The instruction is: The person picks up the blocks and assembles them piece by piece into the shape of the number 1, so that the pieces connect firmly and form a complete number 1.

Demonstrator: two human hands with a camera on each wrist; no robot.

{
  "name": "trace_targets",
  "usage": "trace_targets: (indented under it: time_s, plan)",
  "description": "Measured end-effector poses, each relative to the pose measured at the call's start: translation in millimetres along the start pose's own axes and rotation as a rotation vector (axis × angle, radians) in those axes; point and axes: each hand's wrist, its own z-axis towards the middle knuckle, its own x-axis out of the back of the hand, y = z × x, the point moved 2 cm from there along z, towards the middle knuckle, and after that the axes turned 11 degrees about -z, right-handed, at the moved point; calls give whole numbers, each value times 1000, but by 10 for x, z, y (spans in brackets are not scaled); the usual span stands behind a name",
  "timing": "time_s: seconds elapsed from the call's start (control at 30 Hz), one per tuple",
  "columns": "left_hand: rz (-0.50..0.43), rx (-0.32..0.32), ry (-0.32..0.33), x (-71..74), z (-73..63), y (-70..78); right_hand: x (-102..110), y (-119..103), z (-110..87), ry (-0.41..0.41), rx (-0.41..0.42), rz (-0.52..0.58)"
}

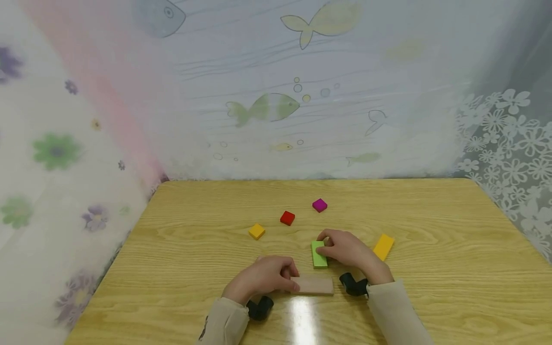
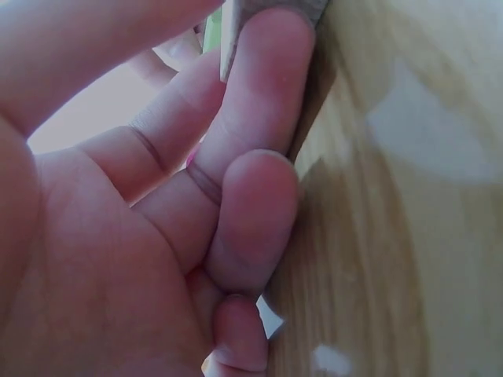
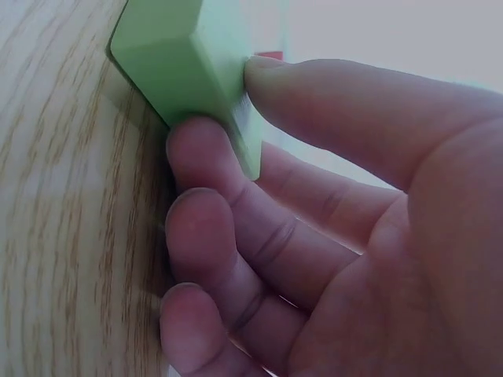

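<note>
Wood-grain tabletop [image 1: 185,239], left hand [image 1: 268,276] gripping pale block [image 1: 316,286], right hand [image 1: 348,249] pinching green block [image 1: 319,260]

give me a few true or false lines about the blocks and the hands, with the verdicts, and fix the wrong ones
1. The right hand holds the green block. True.
2. The red block lies between the purple block and the small yellow block. True.
3. The left hand holds the purple block. False: it holds the pale block near its left end.
4. The long yellow block lies to the left of the green block. False: it lies to the right of it, beyond the right hand.
5. Neither hand touches the red block. True.
6. Of all the blocks, the purple one lies nearest to the person. False: it lies farthest away.
</note>
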Motion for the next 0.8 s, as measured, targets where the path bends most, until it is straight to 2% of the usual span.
trace_targets:
  time_s: [0.23,0.5,0.8]
  plan:
    - [11,8,3,-26,-68,17,-6,-22,5,-9,1,1]
    - [3,1,-9,-21,-72,27,-23,-48,19,-35,11,-14]
    - [-34,-23,-19,-15,-63,10,-30,-91,11,-87,91,-8]
